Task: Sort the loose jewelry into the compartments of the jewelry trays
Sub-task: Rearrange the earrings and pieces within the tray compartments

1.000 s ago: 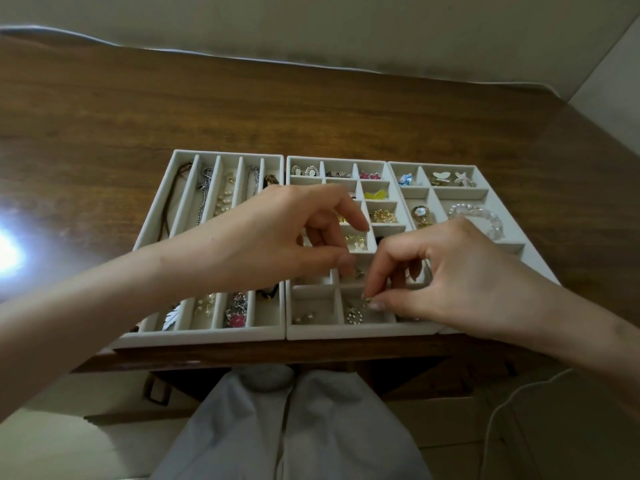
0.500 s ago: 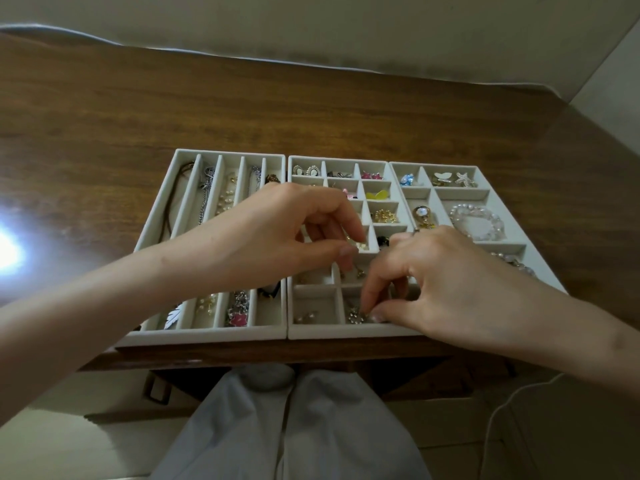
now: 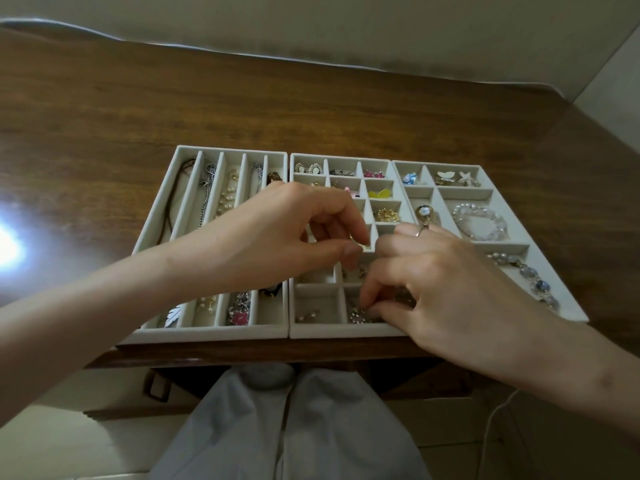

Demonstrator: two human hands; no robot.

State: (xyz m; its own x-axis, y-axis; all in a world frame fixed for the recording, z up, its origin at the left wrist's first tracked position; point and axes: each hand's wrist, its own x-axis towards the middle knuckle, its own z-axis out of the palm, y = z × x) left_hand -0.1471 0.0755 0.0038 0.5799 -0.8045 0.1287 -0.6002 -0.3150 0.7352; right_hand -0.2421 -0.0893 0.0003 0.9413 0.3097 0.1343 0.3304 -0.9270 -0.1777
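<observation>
Three white jewelry trays sit side by side at the table's front edge: the left tray (image 3: 180, 157) with long slots, the middle tray (image 3: 346, 331) with small cells, the right tray (image 3: 540, 271) with mixed cells. My left hand (image 3: 277, 237) hovers over the middle tray, thumb and forefinger pinching a tiny gold piece (image 3: 352, 238). My right hand (image 3: 443, 289) reaches into the middle tray's front centre cell, where its curled fingertips pinch at a sparkly silver earring (image 3: 358, 316). A ring is on one right finger.
Chains and pearl strands lie in the left tray's slots, with a pink flower charm (image 3: 239, 318) at the front. A clear bead bracelet (image 3: 479, 225) and a blue stone bracelet (image 3: 533, 278) fill the right tray. Bare wooden table (image 3: 311, 98) stretches behind. My knees are below the edge.
My right hand has dropped forward and left, bringing its fingertips down into the front centre cell. My left hand has barely shifted and keeps its pinch.
</observation>
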